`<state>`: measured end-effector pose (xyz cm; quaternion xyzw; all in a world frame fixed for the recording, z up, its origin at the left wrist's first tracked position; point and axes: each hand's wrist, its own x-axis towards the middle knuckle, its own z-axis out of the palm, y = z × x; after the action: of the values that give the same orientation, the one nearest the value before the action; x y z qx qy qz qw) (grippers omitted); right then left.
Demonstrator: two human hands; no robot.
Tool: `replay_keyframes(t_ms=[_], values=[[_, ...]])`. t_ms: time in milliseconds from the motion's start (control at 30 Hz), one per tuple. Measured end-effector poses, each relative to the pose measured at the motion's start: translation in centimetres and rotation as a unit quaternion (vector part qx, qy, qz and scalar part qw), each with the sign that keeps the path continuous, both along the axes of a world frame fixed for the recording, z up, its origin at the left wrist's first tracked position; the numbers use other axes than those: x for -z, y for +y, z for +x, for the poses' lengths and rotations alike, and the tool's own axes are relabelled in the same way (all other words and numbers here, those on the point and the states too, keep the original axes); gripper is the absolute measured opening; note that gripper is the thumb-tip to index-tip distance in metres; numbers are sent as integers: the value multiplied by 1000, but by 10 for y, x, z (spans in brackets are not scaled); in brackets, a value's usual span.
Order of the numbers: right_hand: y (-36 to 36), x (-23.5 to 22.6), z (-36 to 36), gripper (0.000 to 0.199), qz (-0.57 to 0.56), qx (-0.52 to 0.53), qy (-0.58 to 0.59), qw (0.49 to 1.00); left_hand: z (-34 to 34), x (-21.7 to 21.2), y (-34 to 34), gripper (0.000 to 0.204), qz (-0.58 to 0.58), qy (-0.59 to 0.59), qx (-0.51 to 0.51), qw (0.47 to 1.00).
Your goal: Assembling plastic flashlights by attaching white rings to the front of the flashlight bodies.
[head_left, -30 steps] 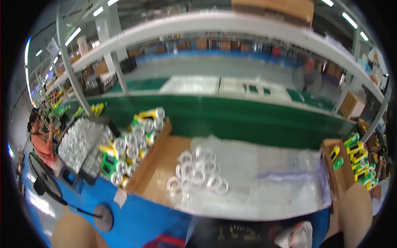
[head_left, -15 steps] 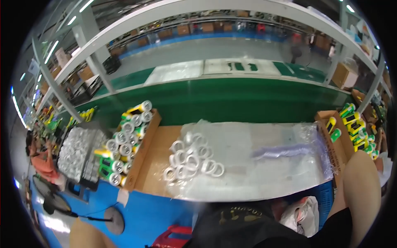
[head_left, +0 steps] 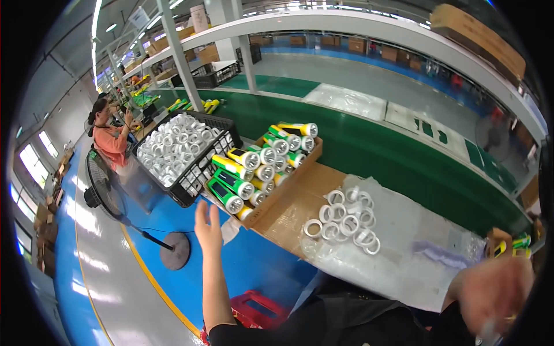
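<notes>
My left hand [head_left: 208, 226] reaches up with its fingers apart and nothing in them, just beside the near left corner of a cardboard box [head_left: 277, 210]. Yellow, green and white flashlights [head_left: 232, 183] are piled in that box, most with their lens ends facing right. Smeared by motion, my right hand [head_left: 497, 294] is at the lower right, over the near right part of the worktop; its fingers cannot be made out. Between the hands, a loose group of white plastic rings [head_left: 349, 224] lies on the plastic-covered worktop [head_left: 398, 277].
A black crate [head_left: 186, 198] full of white rings stands left of the box. Beyond it a person [head_left: 111, 135] in an orange top sits near a standing fan [head_left: 107, 184]. A green conveyor belt [head_left: 369, 144] runs behind the worktop. More flashlights [head_left: 521, 242] are at the far right.
The view has swung left, so the flashlight box and crate appear nearer the middle. My left hand has come into view beside the box; my right hand now shows at the lower right.
</notes>
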<state>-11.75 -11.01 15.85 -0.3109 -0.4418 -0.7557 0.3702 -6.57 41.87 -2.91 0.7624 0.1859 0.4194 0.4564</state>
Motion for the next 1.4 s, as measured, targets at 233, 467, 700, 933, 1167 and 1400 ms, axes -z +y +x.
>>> replay_keyframes(t_ms=[233, 467, 700, 933, 1167, 1400], values=[[181, 107, 178, 54, -235, -406, 812, 348, 45, 64, 77, 51, -182, 126, 60, 973], [297, 191, 277, 81, -171, -343, 895, 228, 46, 35, 99, 53, -277, 230, 115, 926], [325, 207, 314, 43, -127, -313, 920, 200, 56, 35, 113, 46, -367, 214, 229, 876], [336, 195, 310, 37, -107, -324, 920, 194, 69, 31, 117, 36, -411, 194, 205, 867], [325, 190, 307, 40, -114, -346, 906, 214, 68, 30, 109, 34, -413, 154, 178, 880], [316, 187, 297, 41, -94, -348, 899, 247, 69, 25, 106, 28, -402, 146, 215, 878]])
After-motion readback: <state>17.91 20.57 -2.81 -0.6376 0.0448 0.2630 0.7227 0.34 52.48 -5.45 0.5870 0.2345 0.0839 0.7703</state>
